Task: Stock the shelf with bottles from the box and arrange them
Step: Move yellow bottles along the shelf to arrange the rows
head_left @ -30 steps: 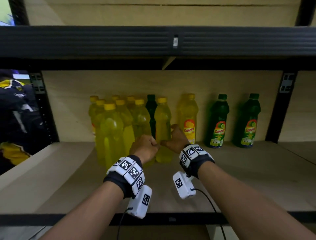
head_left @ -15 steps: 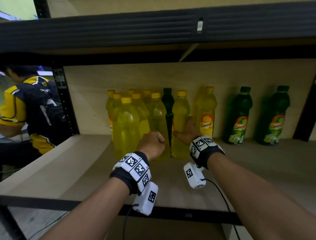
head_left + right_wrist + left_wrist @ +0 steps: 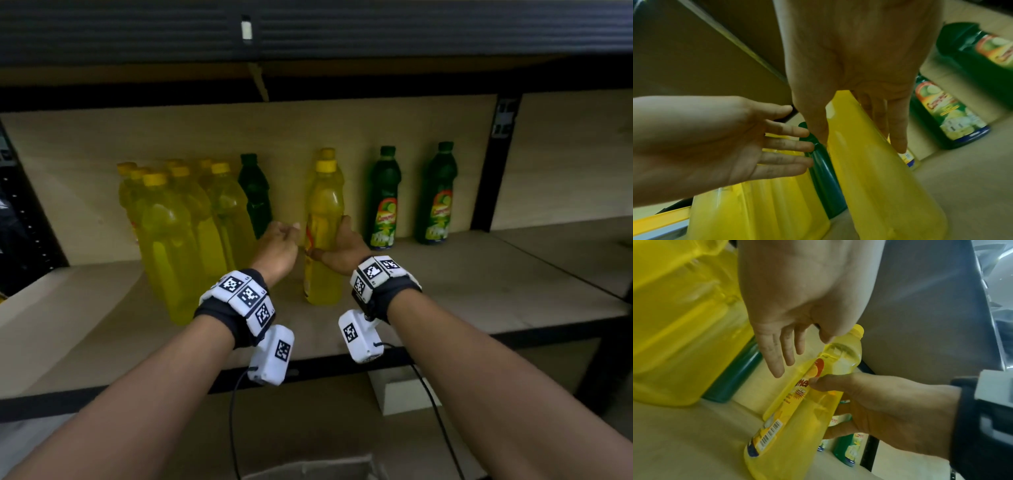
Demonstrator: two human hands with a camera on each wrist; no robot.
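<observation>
— What are you standing in front of?

— You are facing the shelf (image 3: 479, 287), a pale wooden board in a black frame, and it is carrying every bottle in sight. To your left, a cluster of yellow bottles (image 3: 178, 233) is standing packed together, with one dark green bottle (image 3: 255, 198) tucked at its right rear. To your right, two labelled green bottles (image 3: 383, 202) are standing side by side against the back wall, well apart from the cluster.

— And where is the bottle you are working with?

— The yellow bottle (image 3: 323, 240) is sitting upright on the board in the gap between the cluster and the green pair, its label turned toward your left. Another yellow bottle is standing right behind it, mostly hidden.

— What are your hands doing?

— Your right hand (image 3: 344, 248) is wrapping around the yellow bottle's middle, thumb on the label side and fingers round the far side. Your left hand (image 3: 279, 243) is hovering just beside that bottle with its fingers (image 3: 785, 144) stretched out loosely, gripping nothing and apart from the plastic.

— Anything lower down?

— The edge of a cardboard box (image 3: 318, 467) is showing at the bottom of the head view, below the shelf.
</observation>
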